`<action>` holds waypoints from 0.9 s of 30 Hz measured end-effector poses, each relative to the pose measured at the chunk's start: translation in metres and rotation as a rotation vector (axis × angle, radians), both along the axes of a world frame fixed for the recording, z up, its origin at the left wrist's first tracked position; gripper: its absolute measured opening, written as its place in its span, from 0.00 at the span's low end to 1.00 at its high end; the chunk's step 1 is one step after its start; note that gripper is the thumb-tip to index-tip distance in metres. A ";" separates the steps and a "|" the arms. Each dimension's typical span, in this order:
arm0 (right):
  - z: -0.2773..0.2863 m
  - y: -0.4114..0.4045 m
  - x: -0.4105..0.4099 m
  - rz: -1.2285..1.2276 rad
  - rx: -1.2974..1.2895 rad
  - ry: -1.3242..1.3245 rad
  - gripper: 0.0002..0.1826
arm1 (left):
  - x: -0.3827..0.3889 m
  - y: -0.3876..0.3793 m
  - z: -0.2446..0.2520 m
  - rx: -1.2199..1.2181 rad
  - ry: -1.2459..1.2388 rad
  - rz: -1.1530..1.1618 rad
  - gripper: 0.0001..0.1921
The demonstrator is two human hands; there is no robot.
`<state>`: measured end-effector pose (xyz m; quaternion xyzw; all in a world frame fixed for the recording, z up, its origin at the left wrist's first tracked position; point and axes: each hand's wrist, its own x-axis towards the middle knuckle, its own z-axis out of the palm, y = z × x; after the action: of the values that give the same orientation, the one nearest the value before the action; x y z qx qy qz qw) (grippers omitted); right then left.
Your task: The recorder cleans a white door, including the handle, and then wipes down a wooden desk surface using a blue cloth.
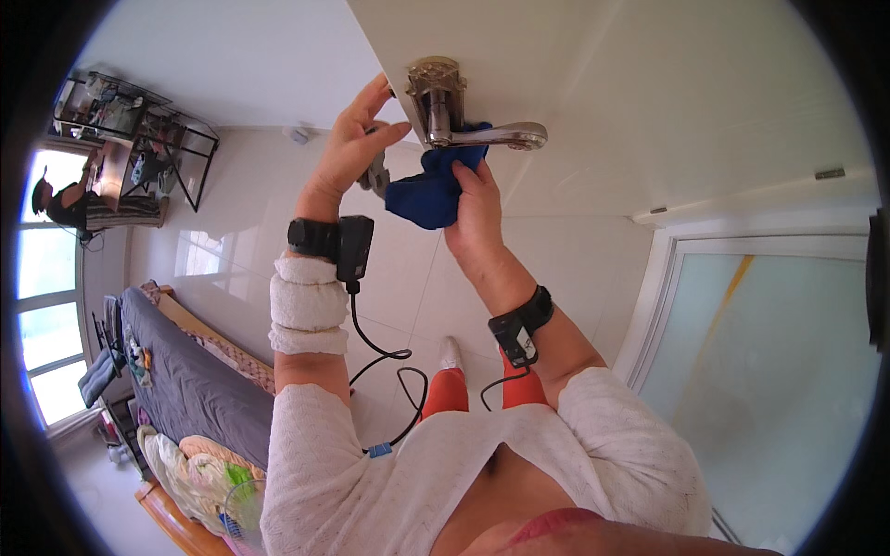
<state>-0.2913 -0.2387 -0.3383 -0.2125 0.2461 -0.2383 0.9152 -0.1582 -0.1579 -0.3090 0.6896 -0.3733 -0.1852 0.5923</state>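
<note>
A white door (591, 104) with a worn metal lever handle (497, 135) stands in front of me. My right hand (480, 201) grips a dark blue cloth (427, 191), bunched just below the handle and partly behind the lever. My left hand (351, 142) is at the door's free edge, its thumb and fingers spread. Its fingertips meet the edge and are partly hidden there, so a grip cannot be made out. A second handle (377, 170), on the door's far side, shows beneath the left hand.
Black devices with cables are strapped to both wrists. A bed (201, 361) with heaped bedding (201, 462) is at left. Beyond it, a person (66, 198) sits at a desk (115, 170) by the windows. A frosted glass door (772, 375) stands at right. A doorstop (297, 134) is near the wall.
</note>
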 end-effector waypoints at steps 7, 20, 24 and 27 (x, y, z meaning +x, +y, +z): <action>0.012 -0.015 -0.058 0.228 -0.147 0.111 0.10 | -0.010 -0.014 0.037 0.013 -0.057 -0.081 0.22; 0.041 -0.054 -0.066 -0.319 -2.448 0.374 0.17 | -0.047 -0.010 0.027 0.308 -0.265 0.108 0.22; 0.057 -0.068 -0.079 -0.139 -2.438 0.600 0.17 | -0.046 0.001 0.014 0.324 -0.322 0.125 0.22; 0.061 -0.109 -0.097 -0.326 -1.954 0.801 0.17 | -0.057 0.003 0.023 0.379 -0.323 0.105 0.22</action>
<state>-0.3880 -0.3472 -0.2773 -0.8812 0.2567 -0.3644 0.1577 -0.2153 -0.1548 -0.2858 0.8273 -0.3854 -0.1084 0.3940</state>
